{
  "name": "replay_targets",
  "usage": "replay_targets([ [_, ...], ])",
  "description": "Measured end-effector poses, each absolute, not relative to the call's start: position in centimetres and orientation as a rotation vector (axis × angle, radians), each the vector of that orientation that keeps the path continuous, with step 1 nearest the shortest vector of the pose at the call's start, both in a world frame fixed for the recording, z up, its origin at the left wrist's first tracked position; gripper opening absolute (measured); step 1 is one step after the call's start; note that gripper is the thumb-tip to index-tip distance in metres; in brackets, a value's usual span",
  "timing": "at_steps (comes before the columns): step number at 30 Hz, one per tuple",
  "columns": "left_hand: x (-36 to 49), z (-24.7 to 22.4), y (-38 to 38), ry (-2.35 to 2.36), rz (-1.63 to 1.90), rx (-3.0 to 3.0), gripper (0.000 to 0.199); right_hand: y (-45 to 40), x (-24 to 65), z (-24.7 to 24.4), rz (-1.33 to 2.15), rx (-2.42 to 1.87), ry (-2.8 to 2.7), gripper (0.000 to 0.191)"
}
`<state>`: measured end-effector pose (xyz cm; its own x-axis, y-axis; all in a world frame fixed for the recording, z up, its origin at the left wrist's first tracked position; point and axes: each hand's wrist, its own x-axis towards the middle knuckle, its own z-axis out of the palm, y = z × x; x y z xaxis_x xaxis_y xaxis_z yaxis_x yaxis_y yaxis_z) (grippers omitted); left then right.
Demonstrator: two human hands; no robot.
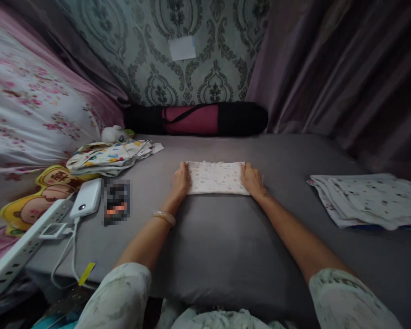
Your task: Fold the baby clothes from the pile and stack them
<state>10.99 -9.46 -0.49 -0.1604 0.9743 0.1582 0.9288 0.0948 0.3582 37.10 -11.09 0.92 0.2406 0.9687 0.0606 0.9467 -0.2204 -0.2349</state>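
A white cloth (pixel 215 178) with a small faint print, folded into a flat rectangle, lies at the middle of the grey surface (pixel 219 246). My left hand (pixel 181 179) grips its left edge, fingers closed around it. At the opposite edge, my right hand (pixel 252 179) is closed on the cloth in the same way. The fingertips of both hands are partly hidden.
At the right lies a stack of folded printed cloths (pixel 376 198). Patterned fabric (pixel 111 157), a white power bank (pixel 86 197), a power strip (pixel 23 246) with cables and a yellow cushion (pixel 30 203) are on the left. A black and red bag (pixel 195 119) lies along the wall.
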Motion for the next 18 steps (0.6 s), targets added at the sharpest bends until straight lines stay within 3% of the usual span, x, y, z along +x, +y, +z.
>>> replay_targets([
  [11, 10.9, -1.2, -8.2, 2.372, 0.490, 1.786, 0.040, -9.5, 37.7, -0.2, 0.308, -2.361, -1.603, 0.044],
  [18, 10.9, 0.4, -9.1, 2.380, 0.537, 1.850, 0.029, -9.2, 39.3, 0.7, 0.366, -2.317, -1.625, 0.045],
])
